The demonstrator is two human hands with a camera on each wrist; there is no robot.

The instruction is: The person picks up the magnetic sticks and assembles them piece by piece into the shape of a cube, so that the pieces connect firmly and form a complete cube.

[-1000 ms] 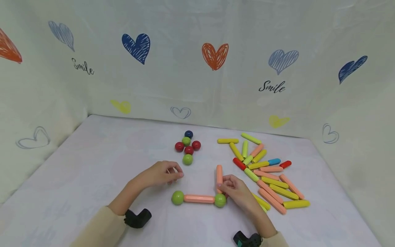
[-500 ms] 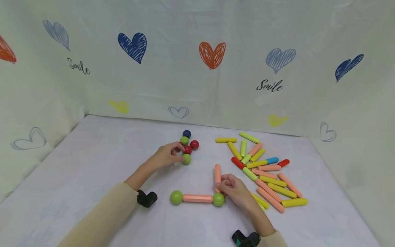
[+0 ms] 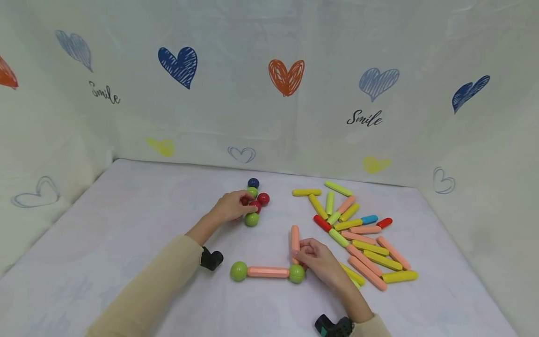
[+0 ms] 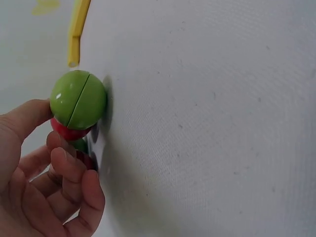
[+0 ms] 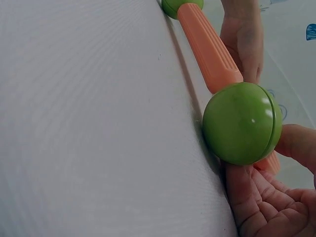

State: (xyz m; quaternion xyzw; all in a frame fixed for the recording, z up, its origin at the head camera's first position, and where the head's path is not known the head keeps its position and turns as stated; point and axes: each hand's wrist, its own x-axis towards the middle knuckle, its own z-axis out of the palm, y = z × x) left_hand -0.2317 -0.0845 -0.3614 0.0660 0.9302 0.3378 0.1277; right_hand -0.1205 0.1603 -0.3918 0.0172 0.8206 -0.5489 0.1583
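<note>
My left hand is at the group of balls, its curved fingers and thumb around a red ball. A green ball lies right beside that thumb, and the fingers partly hide another red ball. My right hand pinches a salmon-orange stick close to its near end, at a green ball. A second salmon-orange stick joins this ball to another green ball on the left. In the right wrist view, my fingers lie against the near green ball.
A dark blue ball, a green ball and a red ball sit by my left hand. On the right lies a spread of sticks, among them a yellow one. A white cloth backdrop with printed hearts rises behind the table.
My left hand has moved forward and right from above the table to the ball group, and its fingers have closed around a red ball. The right hand keeps its pinch on the stick.
</note>
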